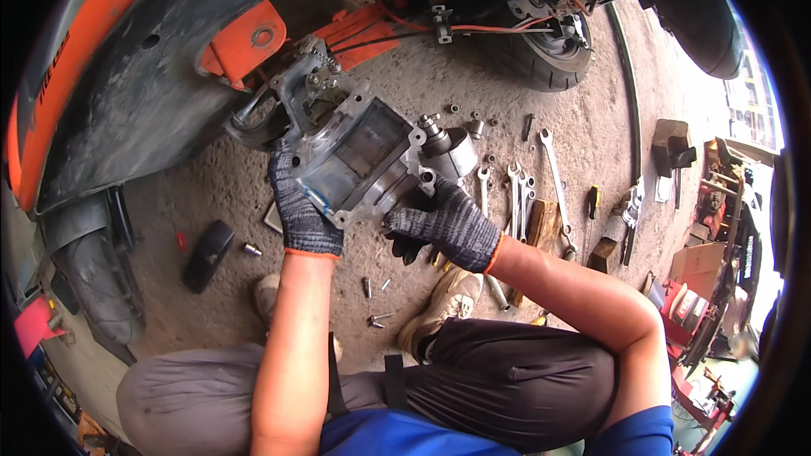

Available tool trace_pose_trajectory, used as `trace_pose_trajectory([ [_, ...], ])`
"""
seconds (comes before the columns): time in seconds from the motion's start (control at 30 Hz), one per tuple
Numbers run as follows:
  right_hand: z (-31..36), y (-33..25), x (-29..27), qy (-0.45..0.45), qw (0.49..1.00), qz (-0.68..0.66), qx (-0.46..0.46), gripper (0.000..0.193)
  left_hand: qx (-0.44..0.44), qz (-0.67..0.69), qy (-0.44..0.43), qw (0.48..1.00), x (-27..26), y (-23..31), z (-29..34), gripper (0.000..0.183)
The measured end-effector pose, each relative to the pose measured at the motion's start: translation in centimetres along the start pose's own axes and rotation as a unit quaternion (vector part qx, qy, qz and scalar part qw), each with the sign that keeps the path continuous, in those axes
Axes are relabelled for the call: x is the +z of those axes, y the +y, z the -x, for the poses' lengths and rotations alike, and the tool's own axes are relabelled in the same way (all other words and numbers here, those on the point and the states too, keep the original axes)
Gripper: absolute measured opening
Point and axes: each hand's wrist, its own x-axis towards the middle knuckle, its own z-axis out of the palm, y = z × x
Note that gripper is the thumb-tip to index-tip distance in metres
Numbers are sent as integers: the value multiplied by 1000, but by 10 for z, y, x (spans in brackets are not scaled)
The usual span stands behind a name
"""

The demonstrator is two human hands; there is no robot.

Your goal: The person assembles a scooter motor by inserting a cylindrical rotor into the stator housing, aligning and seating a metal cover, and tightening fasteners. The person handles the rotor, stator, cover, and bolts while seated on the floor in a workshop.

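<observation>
A grey metal engine casing [327,177] with an open rectangular cavity is in front of me, tilted, above the concrete floor. My left hand [304,207], in a grey knitted glove, is closed on its near left edge. At the casing's near right corner, my gloved right hand [452,224] grips the edge, its fingers partly hidden underneath. A metal shaft end [433,135] and a pale round part [460,154] show beside the casing's right side. On the far left, a bracket with a spring [317,72] adjoins the casing, close to an orange frame piece [253,38].
Several wrenches [553,169] and a wooden block [543,230] lie right of my hands. Small bolts [380,319] are near my shoes. A scooter's orange and black bodywork [152,67] crosses the left; a wheel [553,55] stands at the back. Boxes and tools line the right.
</observation>
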Motion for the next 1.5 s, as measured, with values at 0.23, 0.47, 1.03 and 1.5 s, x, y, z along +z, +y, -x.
trace_pose_trajectory([
  [0.23, 31, -15, -81, 18, 976, 212, 48, 42, -8, -1, 12, 1000, -21, 4, -2, 53],
  [0.47, 12, 90, -144, 192, 814, 548, 17, 72, -16, 14, -43, 999, 0, 0, 10, 53],
  [1.03, 28, 50, -140, 310, 772, 552, -56, 36, -17, 2, -51, 999, -4, 3, 15, 64],
  [1.5, 135, -70, 17, 296, 743, 564, -206, 30, -55, 147, -33, 987, -70, -26, -32, 68],
])
